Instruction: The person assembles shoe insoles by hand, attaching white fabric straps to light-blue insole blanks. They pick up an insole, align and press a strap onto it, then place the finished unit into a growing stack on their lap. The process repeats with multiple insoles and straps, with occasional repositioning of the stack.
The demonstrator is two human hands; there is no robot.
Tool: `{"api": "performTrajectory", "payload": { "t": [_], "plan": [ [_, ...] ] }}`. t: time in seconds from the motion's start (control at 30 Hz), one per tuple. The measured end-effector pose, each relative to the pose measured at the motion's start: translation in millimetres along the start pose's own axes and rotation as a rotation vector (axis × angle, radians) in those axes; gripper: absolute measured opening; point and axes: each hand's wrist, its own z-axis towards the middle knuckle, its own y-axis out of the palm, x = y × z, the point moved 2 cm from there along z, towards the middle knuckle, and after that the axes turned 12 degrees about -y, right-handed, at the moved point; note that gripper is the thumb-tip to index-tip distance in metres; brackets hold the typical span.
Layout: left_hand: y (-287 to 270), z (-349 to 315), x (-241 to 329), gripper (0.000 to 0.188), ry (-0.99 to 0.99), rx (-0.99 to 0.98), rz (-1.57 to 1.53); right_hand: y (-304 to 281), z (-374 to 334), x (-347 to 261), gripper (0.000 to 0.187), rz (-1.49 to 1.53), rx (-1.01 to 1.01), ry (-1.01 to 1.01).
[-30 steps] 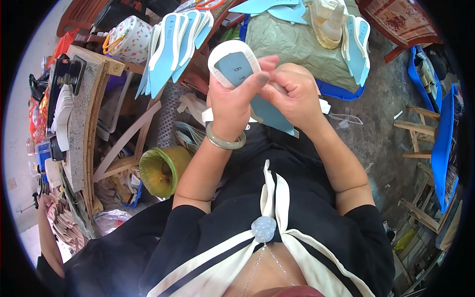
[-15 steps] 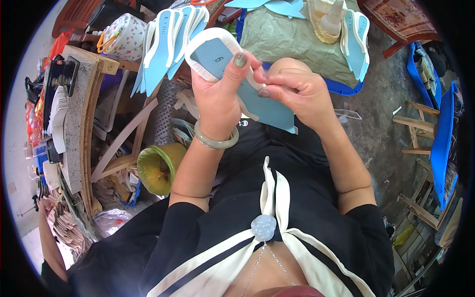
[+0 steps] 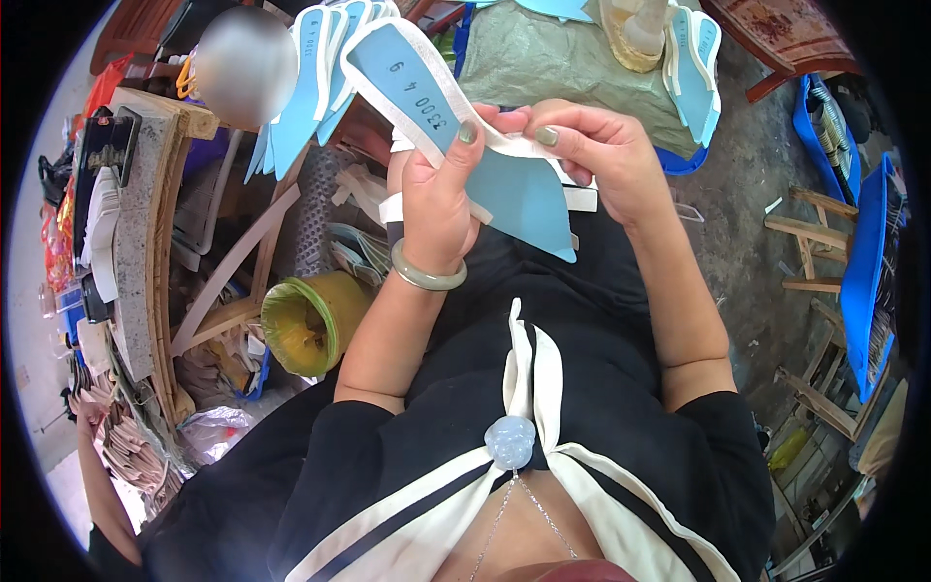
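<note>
A light blue shoe insole (image 3: 529, 194) with dark printed marks is held over my lap. White edging tape (image 3: 522, 146) runs round its rounded end and along its side. My left hand (image 3: 444, 189), a pale bangle at its wrist, is closed on the insole's middle, thumb on the printed face. At the insole's far right edge, my right hand (image 3: 613, 155) pinches the white tape between thumb and fingers. The insole's wide end points down toward my lap, and a white piece (image 3: 582, 200) shows beside it.
Taped blue insoles (image 3: 308, 78) stand in a row at upper left, with more insoles (image 3: 690, 82) at upper right. A cloudy bottle in a tub (image 3: 638, 37) sits on a grey-green covered surface (image 3: 524, 68). Left are a yellow-green bin (image 3: 315, 330) and another person's arm (image 3: 105, 475).
The insole has tilted so its printed face shows more fully, its rounded end moving up and left. My right hand has shifted right and up along the tape, still pinching.
</note>
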Motion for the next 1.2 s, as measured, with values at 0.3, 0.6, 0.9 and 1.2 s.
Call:
{"api": "performTrajectory", "payload": {
  "t": [0.3,0.6,0.9,1.2],
  "plan": [
    [2.8,-3.0,8.8,0.029,0.1,0.066,0.021,10.9,-10.9,13.2,0.017,0.011,0.098,-0.04],
    [-0.4,-4.0,11.5,0.03,0.101,0.085,0.012,15.9,-12.3,14.2,0.018,-0.097,0.057,-0.048],
    [7.0,1.1,12.6,0.031,0.081,0.173,0.039,29.6,-21.8,34.9,0.03,-0.197,0.083,-0.136],
    [-10.1,16.3,19.9,0.035,-0.202,0.09,0.045,22.3,-27.2,39.8,0.032,0.029,-0.196,0.104]
  ]
}}
